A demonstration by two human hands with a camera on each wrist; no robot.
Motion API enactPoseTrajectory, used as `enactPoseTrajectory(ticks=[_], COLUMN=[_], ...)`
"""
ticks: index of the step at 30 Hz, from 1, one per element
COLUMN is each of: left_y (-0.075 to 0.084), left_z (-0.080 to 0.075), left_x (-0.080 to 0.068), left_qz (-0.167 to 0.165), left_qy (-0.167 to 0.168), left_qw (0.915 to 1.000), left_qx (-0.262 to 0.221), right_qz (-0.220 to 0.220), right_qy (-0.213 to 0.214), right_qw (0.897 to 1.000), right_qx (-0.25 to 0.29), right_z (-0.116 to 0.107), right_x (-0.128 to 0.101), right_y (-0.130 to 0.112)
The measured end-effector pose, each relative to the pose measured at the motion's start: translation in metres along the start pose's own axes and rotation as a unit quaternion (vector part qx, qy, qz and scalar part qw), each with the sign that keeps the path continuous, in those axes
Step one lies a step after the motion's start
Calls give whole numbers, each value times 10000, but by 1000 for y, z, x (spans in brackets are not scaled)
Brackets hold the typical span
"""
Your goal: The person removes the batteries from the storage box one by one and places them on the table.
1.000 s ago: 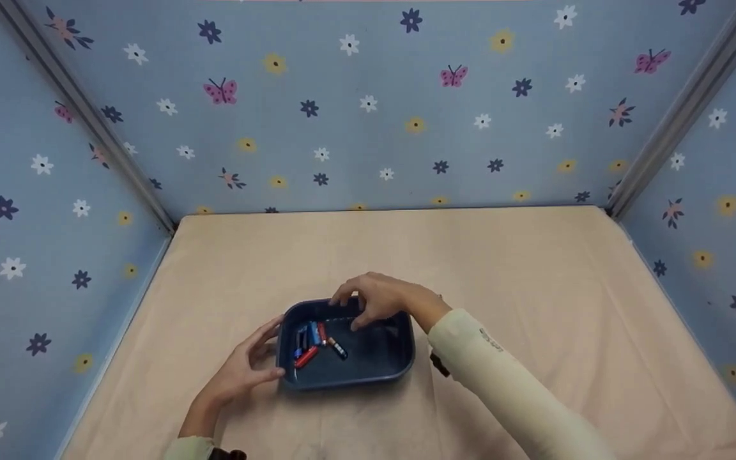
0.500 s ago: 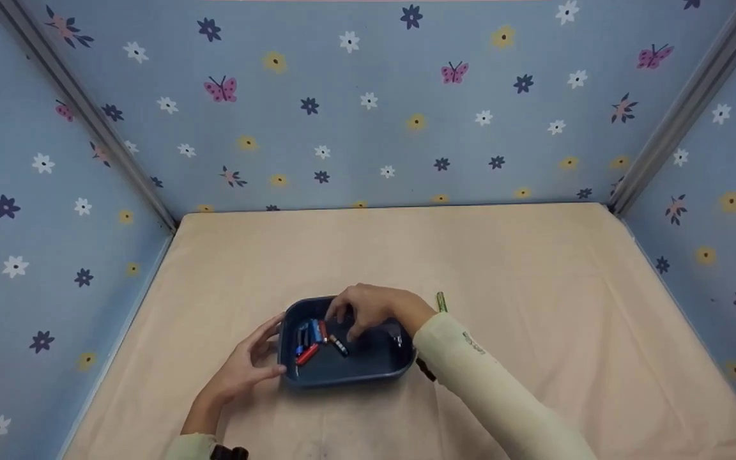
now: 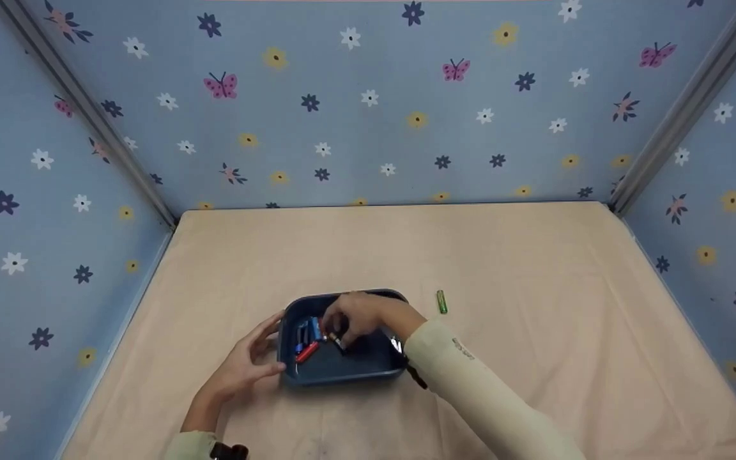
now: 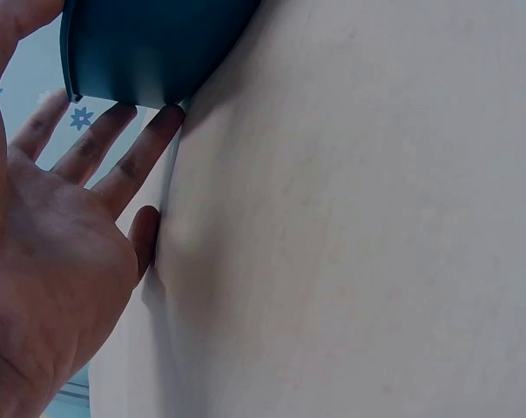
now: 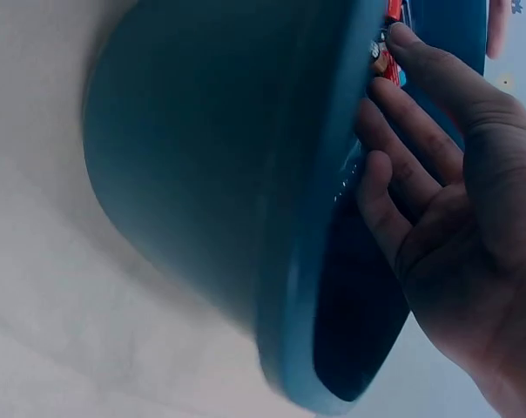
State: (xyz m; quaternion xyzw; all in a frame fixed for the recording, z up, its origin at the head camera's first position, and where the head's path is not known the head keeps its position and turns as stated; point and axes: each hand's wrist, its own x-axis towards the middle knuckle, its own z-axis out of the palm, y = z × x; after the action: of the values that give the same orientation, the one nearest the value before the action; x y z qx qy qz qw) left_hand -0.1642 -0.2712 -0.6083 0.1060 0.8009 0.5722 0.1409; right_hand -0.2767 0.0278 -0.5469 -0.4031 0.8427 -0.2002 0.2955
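Note:
A dark blue tray (image 3: 368,367) sits on the beige table near its front. Several small batteries (image 3: 307,342), red, blue and black, lie in its left half. My right hand (image 3: 342,322) reaches down into the tray, and its fingertips (image 5: 402,39) touch a red battery (image 5: 387,54) with the fingers fairly straight. My left hand (image 3: 259,351) rests with straight fingers (image 4: 145,148) against the tray's outer left wall (image 4: 150,52). In the right wrist view the tray (image 5: 219,174) fills the frame from its side.
A single green battery (image 3: 441,301) lies on the table just right of the tray. Flower-patterned blue walls (image 3: 368,115) close in the table at the back and on both sides. The beige cover (image 3: 534,306) stretches bare to the right and back.
My right hand has dropped from above the tray's far rim into the tray, onto the batteries. Its sleeve moved off the green battery, which now shows. The left hand stayed put.

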Motion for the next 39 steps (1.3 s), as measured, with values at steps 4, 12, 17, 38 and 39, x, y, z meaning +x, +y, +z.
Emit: enactPoseTrajectory(ticks=[4, 12, 17, 38, 39], left_y=[0, 0, 1, 1, 1], left_z=[0, -1, -1, 0, 0], left_x=[0, 0, 0, 1, 0], left_qz=[-25, -1, -75, -114, -122], left_qy=[-1, 2, 35, 25, 22], left_qw=[10000, 10000, 9999, 9999, 9999], left_qx=[-4, -18, 69, 24, 34], right_qz=[105, 274, 323, 530, 521], right_qy=[1, 160, 185, 64, 23], right_qw=[9999, 9994, 9990, 9977, 9980], right_qx=[28, -104, -250, -421, -360], right_z=[4, 10, 12, 18, 18], right_x=[0, 0, 0, 3, 3], right_y=[-2, -2, -3, -2, -1])
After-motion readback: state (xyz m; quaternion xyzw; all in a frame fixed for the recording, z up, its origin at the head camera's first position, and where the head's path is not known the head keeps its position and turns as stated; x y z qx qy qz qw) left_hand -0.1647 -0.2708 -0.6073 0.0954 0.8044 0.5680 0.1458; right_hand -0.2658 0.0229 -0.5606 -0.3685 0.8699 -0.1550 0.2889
